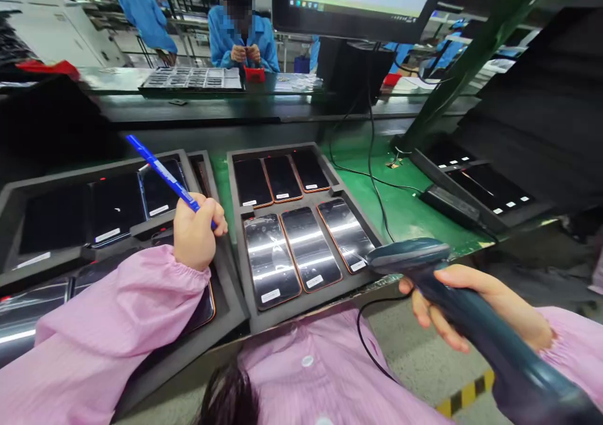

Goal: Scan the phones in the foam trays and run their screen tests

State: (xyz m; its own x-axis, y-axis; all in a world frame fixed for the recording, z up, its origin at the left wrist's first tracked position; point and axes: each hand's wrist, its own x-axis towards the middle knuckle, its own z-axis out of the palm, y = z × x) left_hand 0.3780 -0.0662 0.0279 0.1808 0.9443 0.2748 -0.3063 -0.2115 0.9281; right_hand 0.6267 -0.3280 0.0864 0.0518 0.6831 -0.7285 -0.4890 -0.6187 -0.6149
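A blue pen (160, 169) is gripped in my left hand (195, 236), its long end slanting up and to the left. That hand is above the right part of the left foam tray (56, 181), which holds several dark phones with white labels. In my right hand (499, 306) is a handheld barcode scanner (409, 255), its head close to the lower-right phone (346, 233) in the middle foam tray (273, 151). Two rows of dark, orange-edged phones lie in this tray, each with a small white label. The scanner hides part of the tray's right corner.
A monitor (355, 4) showing "FAIL" stands at the back. Cables (372, 142) run down over the green bench (367, 183). Another foam tray of phones (490, 186) sits at right beside a green post (471, 54). Across the bench sits a person in blue (266, 26).
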